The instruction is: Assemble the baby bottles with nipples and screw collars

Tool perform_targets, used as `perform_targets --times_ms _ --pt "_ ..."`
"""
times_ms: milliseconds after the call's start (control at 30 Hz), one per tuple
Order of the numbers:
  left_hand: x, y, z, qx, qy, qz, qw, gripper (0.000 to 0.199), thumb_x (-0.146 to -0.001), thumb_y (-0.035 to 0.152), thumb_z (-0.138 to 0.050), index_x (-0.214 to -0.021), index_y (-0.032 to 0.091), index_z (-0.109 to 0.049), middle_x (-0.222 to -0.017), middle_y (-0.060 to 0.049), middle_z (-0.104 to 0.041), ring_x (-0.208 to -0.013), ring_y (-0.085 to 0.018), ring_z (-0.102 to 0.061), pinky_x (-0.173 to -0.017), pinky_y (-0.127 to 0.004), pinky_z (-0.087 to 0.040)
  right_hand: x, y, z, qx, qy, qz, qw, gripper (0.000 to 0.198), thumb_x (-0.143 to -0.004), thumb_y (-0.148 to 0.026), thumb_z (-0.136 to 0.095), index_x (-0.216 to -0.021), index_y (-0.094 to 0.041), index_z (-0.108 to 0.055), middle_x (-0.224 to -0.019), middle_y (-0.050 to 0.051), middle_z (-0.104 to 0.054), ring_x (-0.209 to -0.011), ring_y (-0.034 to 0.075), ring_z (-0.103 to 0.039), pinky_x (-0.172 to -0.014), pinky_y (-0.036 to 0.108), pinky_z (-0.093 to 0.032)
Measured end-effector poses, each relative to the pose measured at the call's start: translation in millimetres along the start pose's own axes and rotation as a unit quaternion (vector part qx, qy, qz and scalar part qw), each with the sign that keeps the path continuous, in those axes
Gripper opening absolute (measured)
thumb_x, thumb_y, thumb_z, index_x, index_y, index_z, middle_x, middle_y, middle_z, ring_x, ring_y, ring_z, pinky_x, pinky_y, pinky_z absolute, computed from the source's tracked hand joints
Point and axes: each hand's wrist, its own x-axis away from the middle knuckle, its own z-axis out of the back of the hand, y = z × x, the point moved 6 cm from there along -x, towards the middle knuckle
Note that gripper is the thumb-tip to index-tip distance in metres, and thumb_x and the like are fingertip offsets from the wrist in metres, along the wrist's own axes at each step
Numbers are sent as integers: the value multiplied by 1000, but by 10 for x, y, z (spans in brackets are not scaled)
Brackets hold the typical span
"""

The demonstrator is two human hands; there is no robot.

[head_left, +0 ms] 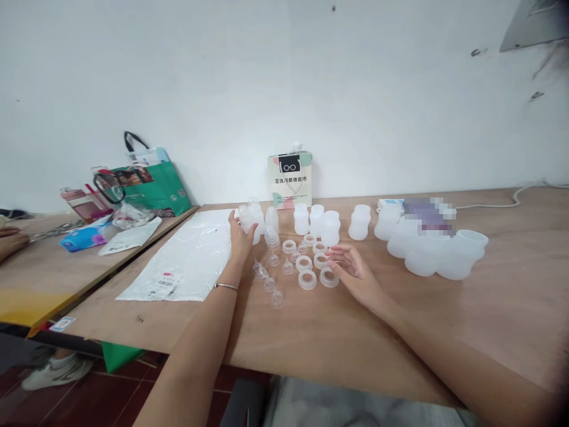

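Observation:
My left hand (242,238) is curved round a clear domed bottle cap (243,213), thumb on one side and fingers on the other. More clear domed caps (271,228) stand just to its right. My right hand (353,270) is open, its fingers stretched over white screw rings (329,277); whether they touch a ring I cannot tell. Several clear nipples (277,298) lie between the two hands. Behind the rings stand frosted white baby bottles (330,228) without tops, and more bottles (422,255) are grouped on the right.
A white plastic mailer (178,252) lies flat on the left of the wooden table (355,350). A paper bag (291,184) stands against the wall. On the neighbouring table are a green bag (171,187) and a blue pack (86,234). Another person's hand (12,242) shows at far left.

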Motion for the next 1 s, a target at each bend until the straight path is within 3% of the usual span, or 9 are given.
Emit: perform_targets --times_ms 300,400,467,533,633,733,800,900,1000 --pt "37 26 -20 -6 15 0 1000 76 -73 36 -63 -133 13 -21 -119 -17 -45 -106 -23 -50 -93 -40 -41 -15 30 81 77 4 -24 997 23 -81 -43 -53 -95 -24 -51 -104 5 -59 -92 20 -56 -81 39 -47" --pt "52 169 98 -47 61 -27 997 74 -74 40 -61 -131 9 -25 -124 -20 -41 -114 -25 -44 -98 -42 -35 -24 9 98 145 -12 -25 989 20 -83 -41 -49 -91 -24 -53 -99 4 -60 -84 19 -56 -74 36 -46" --pt "65 353 235 -70 115 -74 988 60 -79 38 -56 -126 9 -33 -126 -19 -40 -119 -25 -39 -102 -43 -30 -29 -25 97 200 -31 -6 979 16 -83 -39 -48 -86 -24 -53 -92 3 -59 -81 19 -55 -71 35 -45" --pt "80 595 310 -70 113 -140 981 33 -84 31 -48 -112 13 -47 -119 -14 -48 -116 -22 -42 -101 -42 -31 -25 -52 78 256 -61 23 964 14 -82 -37 -50 -81 -23 -54 -87 3 -57 -80 20 -54 -71 35 -44" --pt "171 1009 168 -52 -64 -250 965 18 -87 23 -40 -88 18 -58 -95 -8 -60 -98 -19 -53 -91 -39 -39 6 -48 28 301 -118 57 945 13 -77 -36 -55 -74 -23 -56 -85 3 -54 -79 20 -53 -72 36 -44" --pt "419 1319 -83 -44 -275 -304 911 20 -87 22 -40 -89 19 -59 -88 -6 -63 -88 -18 -56 -83 -34 -43 35 -12 -5 310 -156 61 936 15 -74 -37 -58 -69 -23 -56 -85 4 -53 -75 19 -53 -70 36 -45" --pt "588 1418 -208 -50 -371 -311 874 21 -88 24 -40 -92 19 -60 -90 -6 -63 -88 -17 -56 -80 -32 -43 38 -5 -11 304 -164 58 937 16 -75 -36 -58 -67 -22 -56 -83 4 -53 -70 18 -53 -67 35 -46" --pt "735 1403 -303 -91 -451 -303 835 21 -85 31 -46 -96 20 -60 -94 -6 -63 -89 -18 -57 -79 -31 -43 7 -35 17 251 -137 37 958 19 -77 -39 -57 -67 -22 -58 -80 3 -56 -69 17 -53 -65 34 -46" --pt "754 1288 -319 -162 -479 -271 819 26 -81 34 -52 -102 21 -59 -99 -6 -63 -90 -20 -58 -79 -32 -42 -35 -20 31 109 -108 -44 987 21 -77 -43 -57 -75 -22 -60 -79 2 -61 -77 18 -57 -74 35 -47"
